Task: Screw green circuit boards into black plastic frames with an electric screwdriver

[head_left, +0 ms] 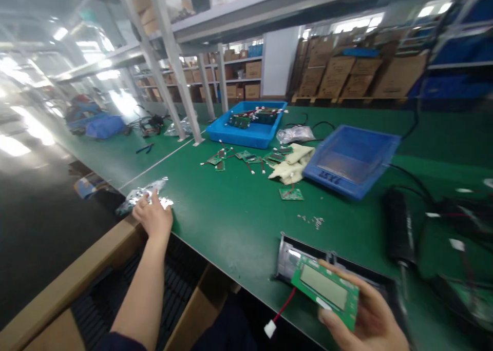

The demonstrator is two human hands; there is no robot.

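Note:
My right hand (370, 310) grips a green circuit board with a display screen (323, 287) by its edges, thumb at the front and fingers behind. A short red lead with a white connector (270, 329) hangs from the board. Just behind and partly covered by it, a black plastic housing (287, 258) lies on the bench near the edge. Off to the left, my left hand (154, 215) reaches onto a shiny silver bag (133, 199) at the bench edge. Its fingers are apart and touch the bag.
On the green bench are a blue tray of boards (242, 135), a tilted blue bin (346, 161), loose boards (248, 157), pale foam (290, 166), small screws (318, 221) and a black electric screwdriver (398, 228). An open carton (103, 248) holding black parts stands below my left arm.

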